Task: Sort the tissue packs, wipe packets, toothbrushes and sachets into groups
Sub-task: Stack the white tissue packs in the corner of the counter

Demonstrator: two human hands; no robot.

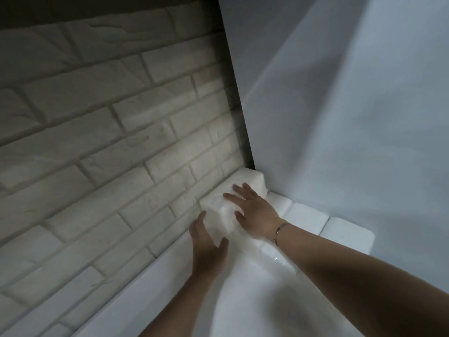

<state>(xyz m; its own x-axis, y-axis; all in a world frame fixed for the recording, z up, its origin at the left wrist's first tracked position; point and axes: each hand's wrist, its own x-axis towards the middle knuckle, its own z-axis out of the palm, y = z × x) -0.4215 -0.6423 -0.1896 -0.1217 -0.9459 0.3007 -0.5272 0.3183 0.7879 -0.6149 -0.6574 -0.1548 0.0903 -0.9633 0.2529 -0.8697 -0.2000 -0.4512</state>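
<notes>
A white tissue pack (220, 206) in glossy wrap lies in the corner where the brick wall meets the plain wall. My right hand (252, 207) rests flat on its top, fingers spread and straight. My left hand (206, 242) presses against the pack's near left end, thumb on the right side of that end. More white tissue packs (308, 218) stand in a row along the plain wall to the right. Another glossy pack (274, 256) lies just in front, under my right forearm.
A white brick wall (97, 142) runs along the left. A plain grey-white wall (352, 117) closes the right. The white table surface (255, 300) stretches toward me between my arms. A thin bracelet (279, 229) sits on my right wrist.
</notes>
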